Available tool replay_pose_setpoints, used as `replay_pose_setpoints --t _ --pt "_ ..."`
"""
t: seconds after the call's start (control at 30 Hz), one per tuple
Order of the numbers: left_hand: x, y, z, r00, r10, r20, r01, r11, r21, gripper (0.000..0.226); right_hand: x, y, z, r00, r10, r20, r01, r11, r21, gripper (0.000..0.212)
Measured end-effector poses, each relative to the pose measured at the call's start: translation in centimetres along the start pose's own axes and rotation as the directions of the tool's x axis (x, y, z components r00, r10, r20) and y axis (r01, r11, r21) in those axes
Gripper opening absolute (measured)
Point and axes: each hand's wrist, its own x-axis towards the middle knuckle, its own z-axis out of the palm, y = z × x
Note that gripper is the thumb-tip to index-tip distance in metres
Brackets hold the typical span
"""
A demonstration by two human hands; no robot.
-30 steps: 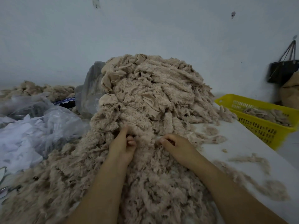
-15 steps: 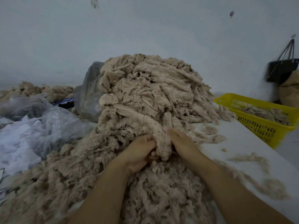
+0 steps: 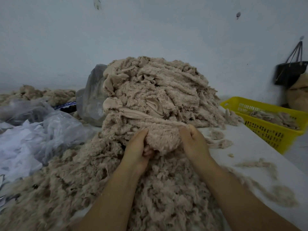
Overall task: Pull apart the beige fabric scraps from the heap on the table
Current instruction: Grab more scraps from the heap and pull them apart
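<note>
Left hand: on my feed the left hand [image 3: 138, 152] sits at the front foot of the heap [image 3: 155, 97], fingers curled into the left edge of a fluffy beige scrap [image 3: 162, 139], thumb lying up along it
Right hand: the right hand [image 3: 194, 142] is clenched on the scrap's right edge, knuckles towards me
Scrap: I read it as stretched between the two hands, bulging towards the camera, its top edge still touching the heap (I cannot tell whether it is fully free)
Heap: tall mound of beige scraps at the middle of the table [image 3: 260, 152], with looser fluff spreading down around both forearms
Table: white, with thin trails of beige fluff [image 3: 260, 164] lying to the right of the right forearm
Basket: yellow basket [image 3: 270, 132] at the table's right edge, a few beige pieces in it
Left side: crumpled clear plastic bags [image 3: 50, 130], and a grey sack [image 3: 93, 97] touching the heap's left flank
Wall: a black bag [image 3: 290, 72] hangs at far right
</note>
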Motion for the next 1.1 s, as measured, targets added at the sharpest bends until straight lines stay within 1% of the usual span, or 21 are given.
replay_pose_setpoints --t 0.03,0.07,0.13,0.17,0.2,0.23,0.27,0.33,0.4,0.47,0.53,0.57,0.63,0.7,0.8,0.9,0.93,1.0,1.03,1.07,1.1 --pt "0.0 -0.1 -0.1 0.999 0.021 -0.044 -0.018 0.997 0.082 0.024 0.0 -0.1 0.0 0.999 -0.036 -0.009 0.036 0.999 0.002 0.035" --pt "0.1 -0.2 -0.2 0.992 0.081 -0.101 -0.056 0.972 0.228 0.024 -0.1 -0.3 -0.1 0.997 -0.077 -0.011 0.077 0.997 -0.002 0.037" --pt "0.1 -0.4 -0.6 0.937 0.297 -0.187 -0.162 0.839 0.519 0.023 -0.3 -0.6 -0.4 0.986 -0.165 0.01 0.165 0.986 -0.019 0.038" --pt "0.2 -0.4 -0.7 0.9 0.403 -0.168 -0.242 0.78 0.578 0.022 -0.4 -0.8 -0.5 0.978 -0.204 0.03 0.205 0.978 -0.033 0.038" --pt "0.2 -0.4 -0.7 0.883 0.454 -0.122 -0.306 0.752 0.583 0.022 -0.6 -1.1 -0.5 0.971 -0.234 0.058 0.237 0.97 -0.05 0.038" --pt "0.0 -0.5 -0.4 0.897 0.437 -0.068 -0.33 0.764 0.554 0.027 -0.9 -1.5 -0.4 0.962 -0.257 0.095 0.263 0.963 -0.063 0.036" --pt "-0.1 -0.5 0.0 0.932 0.362 -0.023 -0.303 0.814 0.496 0.036 -1.2 -1.8 -0.1 0.949 -0.278 0.15 0.291 0.954 -0.072 0.033" --pt "-0.2 -0.5 0.3 0.987 0.154 0.053 -0.163 0.935 0.314 0.051 -1.9 -2.2 0.5 0.9 -0.293 0.324 0.341 0.935 -0.102 0.022" --pt "0.2 0.2 -0.3 0.997 0.031 0.07 -0.036 0.997 0.068 0.047 -2.6 -2.1 1.2 0.821 -0.254 0.511 0.364 0.923 -0.126 0.019" --pt "0.5 0.9 -1.0 0.996 -0.083 0.017 0.084 0.988 -0.128 0.036 -2.9 -1.8 1.7 0.77 -0.183 0.611 0.335 0.931 -0.143 0.02" --pt "0.8 1.1 -1.3 0.989 -0.147 -0.013 0.139 0.955 -0.261 0.034 -2.7 -1.5 1.6 0.767 -0.172 0.618 0.333 0.93 -0.155 0.021" --pt "0.8 1.3 -1.3 0.989 -0.15 -0.016 0.138 0.941 -0.31 0.035 -2.5 -1.5 1.3 0.783 -0.176 0.596 0.328 0.932 -0.155 0.022" --pt "1.2 1.4 -1.6 0.991 -0.127 -0.032 0.101 0.896 -0.433 0.034 -2.0 -1.4 0.6 0.831 -0.183 0.525 0.294 0.946 -0.137 0.026" --pt "1.5 1.8 -2.2 0.995 -0.09 -0.042 0.053 0.84 -0.54 0.027 -1.4 -1.1 -0.1 0.875 -0.205 0.438 0.273 0.957 -0.098 0.034" --pt "1.3 1.7 -2.1 0.998 -0.053 -0.02 0.031 0.81 -0.585 0.022 -1.1 -1.0 -0.3 0.928 -0.246 0.281 0.284 0.953 -0.104 0.047" --pt "1.0 1.5 -1.7 1.0 -0.02 0.019 0.027 0.797 -0.603 0.025 -1.0 -1.2 -0.4 0.946 -0.285 0.154 0.305 0.944 -0.125 0.043" --pt "0.9 1.5 -1.7 0.999 -0.014 0.04 0.036 0.795 -0.605 0.027 -1.0 -1.2 -0.5 0.945 -0.294 0.146 0.315 0.935 -0.161 0.04" --pt "0.6 1.5 -1.5 0.994 -0.019 0.11 0.08 0.809 -0.583 0.034 -0.9 -1.2 -0.5 0.942 -0.281 0.183 0.322 0.911 -0.259 0.028" --pt "0.5 1.5 -1.3 0.987 -0.024 0.156 0.105 0.837 -0.537 0.039 -0.9 -1.1 -0.4 0.938 -0.266 0.224 0.328 0.89 -0.317 0.02" --pt "0.2 1.5 -1.1 0.978 -0.03 0.209 0.125 0.879 -0.461 0.045 -0.9 -1.0 -0.2 0.93 -0.25 0.27 0.341 0.861 -0.376 0.02" --pt "0.0 1.4 -0.9 0.967 -0.042 0.252 0.135 0.922 -0.362 0.049 -0.8 -0.9 0.0 0.919 -0.239 0.314 0.36 0.832 -0.423 0.026"
